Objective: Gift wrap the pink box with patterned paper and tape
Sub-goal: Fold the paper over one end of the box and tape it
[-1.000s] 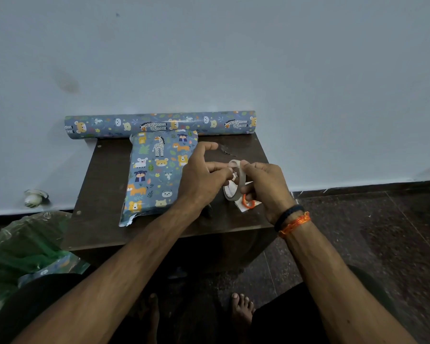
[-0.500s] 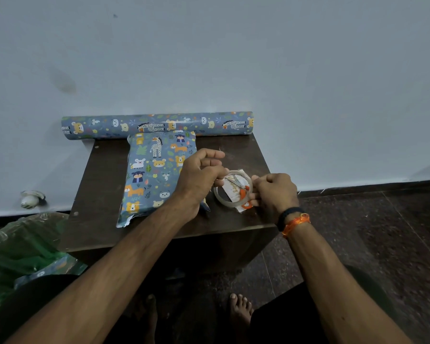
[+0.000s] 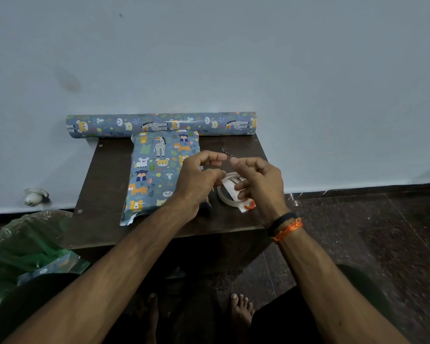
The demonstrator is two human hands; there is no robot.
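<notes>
The box (image 3: 159,172), wrapped in blue animal-print paper, lies on the small dark table (image 3: 104,184), with a loose paper edge at its near-left corner. To its right, a clear tape roll (image 3: 225,198) rests on a white card. My right hand (image 3: 261,180) curls its lower fingers over the roll's far rim. My left hand (image 3: 197,177) hovers beside the roll, fingers curled, with its thumb at the roll's left edge where the tape end sits. The clear strip itself is too faint to see.
A roll of the same patterned paper (image 3: 159,124) lies along the wall at the table's back edge. Orange-handled scissors (image 3: 250,206) peek out under the tape roll. A green plastic bag (image 3: 27,247) sits on the floor at left. My bare feet are under the table.
The tape roll went from being held upright above the table to lying on the white card. Both hands have risen slightly and now meet over the roll.
</notes>
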